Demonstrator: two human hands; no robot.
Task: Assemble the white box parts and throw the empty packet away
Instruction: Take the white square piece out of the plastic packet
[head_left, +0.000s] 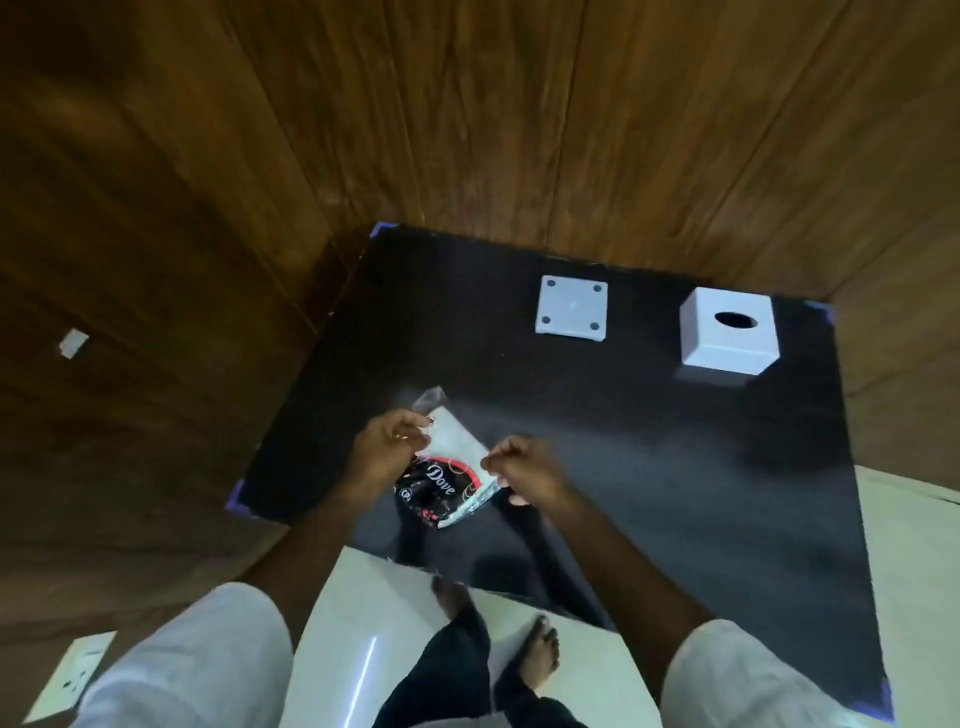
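Gripping packet (448, 475), contents indiscernible.

Glossy foil-and-clear-film packet (445, 480), smooth white plastic box parts (730, 332), matt black tabletop (675, 467), wood-grain wall (467, 130).

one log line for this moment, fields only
left hand + right hand: gripping packet | white plate, white box: apart on black table | unassembled
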